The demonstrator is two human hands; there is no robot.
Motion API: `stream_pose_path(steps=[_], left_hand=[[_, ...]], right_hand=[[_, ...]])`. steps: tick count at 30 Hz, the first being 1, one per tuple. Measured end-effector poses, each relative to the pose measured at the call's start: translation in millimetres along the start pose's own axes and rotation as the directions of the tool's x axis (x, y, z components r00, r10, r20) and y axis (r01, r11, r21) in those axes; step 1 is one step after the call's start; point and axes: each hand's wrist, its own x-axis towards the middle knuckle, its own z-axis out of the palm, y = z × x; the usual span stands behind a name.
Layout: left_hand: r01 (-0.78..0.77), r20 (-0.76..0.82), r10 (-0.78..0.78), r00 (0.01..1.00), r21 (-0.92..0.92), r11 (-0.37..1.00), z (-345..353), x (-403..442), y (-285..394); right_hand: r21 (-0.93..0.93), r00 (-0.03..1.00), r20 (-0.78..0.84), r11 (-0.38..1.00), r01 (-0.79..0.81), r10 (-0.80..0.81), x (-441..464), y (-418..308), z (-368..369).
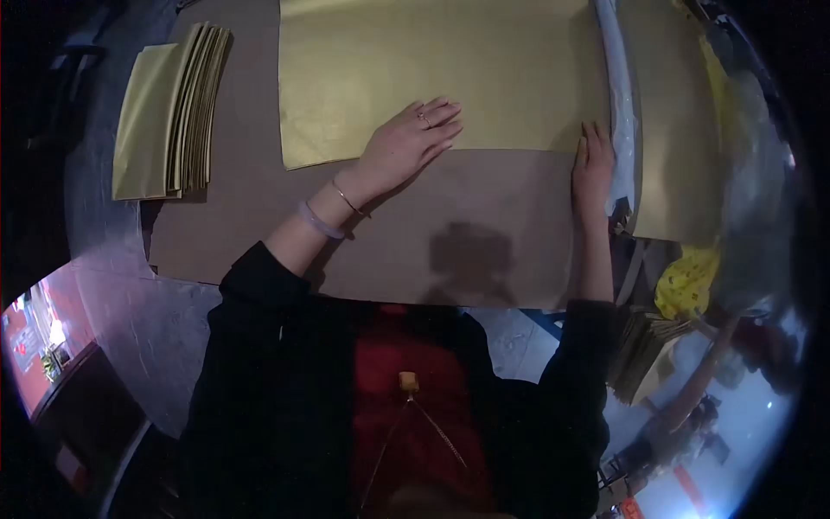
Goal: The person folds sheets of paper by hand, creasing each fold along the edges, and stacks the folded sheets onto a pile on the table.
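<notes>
A large gold sheet (432, 69) lies flat on a brown board (389, 233) in front of me. My left hand (411, 143) rests across the sheet's near edge, its fingers stretched out and slightly bent, with nothing in them. A ring is on one finger, and a thin bangle and a pale bangle circle the wrist. At the sheet's near right corner, my right hand (593, 173) lies with fingers extended along the right edge of the board, beside a whitish plastic-like strip (621, 104). Its thumb is hard to make out.
To the left stands a pile of folded gold sheets (169, 121). Beyond the strip on the right is another gold surface (679, 138). Lower right are a yellow patterned bag or cloth (689, 284), more stacked folded sheets (635, 350) and another person's arm (705, 376).
</notes>
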Motion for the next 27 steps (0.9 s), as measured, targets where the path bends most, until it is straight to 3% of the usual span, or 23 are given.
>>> stream_pose_path(steps=[8,21,23,25,27], left_hand=[[0.014,-0.023,-0.015,1.0,-0.055,0.998,3,-1,1],[0.01,-0.042,-0.011,0.999,-0.041,0.999,2,-1,3],[-0.015,-0.066,0.013,0.998,-0.031,0.999,5,0,-1],[-0.012,-0.061,0.01,0.998,-0.028,1.0,6,-2,0],[-0.011,-0.056,0.008,0.998,-0.038,0.999,1,-2,3]], right_hand=[[0.085,0.998,-0.044,0.995,0.053,-0.05,4,9,6],[0.093,0.998,-0.069,0.996,0.001,0.006,3,-6,0],[0.082,0.992,-0.109,0.994,0.07,-0.061,2,-34,-7],[0.308,0.975,0.041,0.931,0.195,-0.218,-3,-83,-23],[0.376,0.914,0.158,0.879,0.294,-0.374,-10,-111,-16]])
